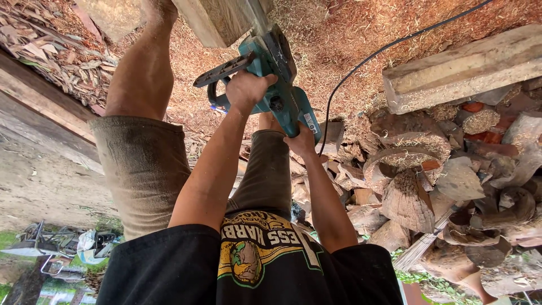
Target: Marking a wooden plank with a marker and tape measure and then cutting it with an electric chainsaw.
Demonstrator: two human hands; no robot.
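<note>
Your left hand (247, 88) is closed on the front handle of the teal chainsaw (275, 85), right hand (301, 141) gripping its rear end w/ the black cord (372, 56). Saw bites the wood block (217, 20) above sawdust-covered ground (350, 28).

One chainsaw (271, 79), two hands, one black cable (361, 62), two timber beams.

chainsaw (271, 79) bar cut off by top edge, foot hidden behind log (217, 20)

You're showing one small white rectangular label (311, 121) sitting on the teal chainsaw (279, 85) body near its rear handle; no packages, signs or screens showing.
</note>
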